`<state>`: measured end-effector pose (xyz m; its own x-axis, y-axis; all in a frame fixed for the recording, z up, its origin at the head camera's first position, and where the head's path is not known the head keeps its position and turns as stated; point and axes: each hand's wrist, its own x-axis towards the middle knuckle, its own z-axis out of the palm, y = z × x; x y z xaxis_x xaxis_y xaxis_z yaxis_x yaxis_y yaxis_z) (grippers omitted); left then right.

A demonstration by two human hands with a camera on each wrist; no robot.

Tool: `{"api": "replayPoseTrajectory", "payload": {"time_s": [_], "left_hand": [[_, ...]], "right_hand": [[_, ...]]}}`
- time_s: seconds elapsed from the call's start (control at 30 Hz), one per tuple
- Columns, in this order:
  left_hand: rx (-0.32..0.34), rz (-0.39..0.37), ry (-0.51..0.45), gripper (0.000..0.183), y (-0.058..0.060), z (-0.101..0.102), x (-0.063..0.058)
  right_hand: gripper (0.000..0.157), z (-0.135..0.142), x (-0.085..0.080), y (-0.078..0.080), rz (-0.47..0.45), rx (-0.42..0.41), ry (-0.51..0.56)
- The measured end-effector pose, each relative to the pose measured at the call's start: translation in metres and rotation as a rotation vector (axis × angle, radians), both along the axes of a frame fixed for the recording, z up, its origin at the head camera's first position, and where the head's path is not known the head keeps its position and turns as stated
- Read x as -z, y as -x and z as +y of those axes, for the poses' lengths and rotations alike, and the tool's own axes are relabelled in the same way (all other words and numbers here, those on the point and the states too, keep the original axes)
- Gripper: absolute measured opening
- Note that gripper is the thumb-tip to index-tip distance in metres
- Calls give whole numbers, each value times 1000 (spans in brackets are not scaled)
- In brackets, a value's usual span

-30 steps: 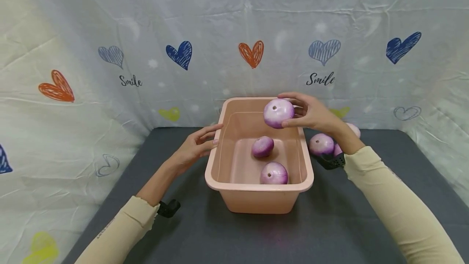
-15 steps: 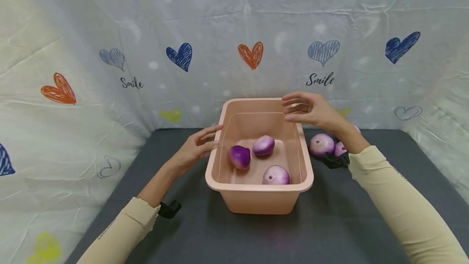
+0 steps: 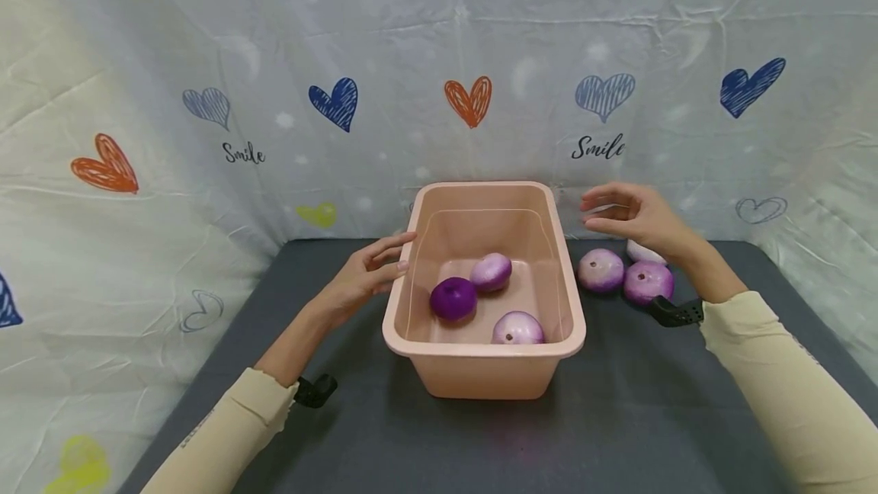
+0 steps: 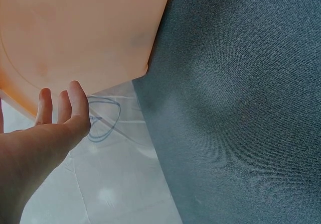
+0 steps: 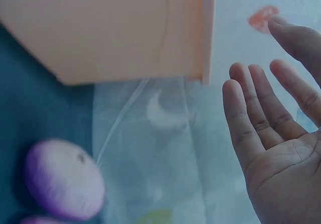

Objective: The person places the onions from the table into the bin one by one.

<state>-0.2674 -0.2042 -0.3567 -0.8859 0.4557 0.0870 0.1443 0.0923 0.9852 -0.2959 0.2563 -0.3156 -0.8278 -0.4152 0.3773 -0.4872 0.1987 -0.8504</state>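
A peach plastic tub (image 3: pixel 483 372) holds three peeled red onions: a deep purple one (image 3: pixel 453 299), a paler one (image 3: pixel 491 272) touching or just behind it, and one near the front wall (image 3: pixel 517 328). My left hand (image 3: pixel 363 273) rests its fingertips at the tub's left rim, fingers extended; the left wrist view shows the hand (image 4: pixel 55 128) beside the tub's wall. My right hand (image 3: pixel 638 212) is in the air right of the tub, holding nothing, its fingers spread in the right wrist view. Below it lie more onions (image 3: pixel 600 271), one partly hidden behind the forearm.
The tub stands on a dark grey tabletop (image 3: pixel 357 433). Another onion (image 3: pixel 648 282) sits close to the right wrist strap. Behind the table hangs a pale curtain (image 3: pixel 398 36) printed with hearts and the word Smile.
My right hand let go of an onion, which dropped into the tub and turned at the left side. The hand then moved right, out over the loose onions. My left hand stayed put.
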Motion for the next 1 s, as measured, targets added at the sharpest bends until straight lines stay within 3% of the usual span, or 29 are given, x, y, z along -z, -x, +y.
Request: {"api": "replayPoseTrajectory", "payload": {"time_s": [0.47,0.67,0.8,1.0], "left_hand": [[8,-3,-5,58,-1,-1,-1],[10,0,-8,58,-1,0,-1],[14,-1,-15,58,0,0,0],[-1,-7,-2,58,-1,1,-2]], "right_hand": [[40,57,21,-26,-116,204,-133],[42,85,36,-34,-92,213,-163],[49,100,50,-38,-92,228,-196],[72,112,72,-44,-207,254,-273]]}}
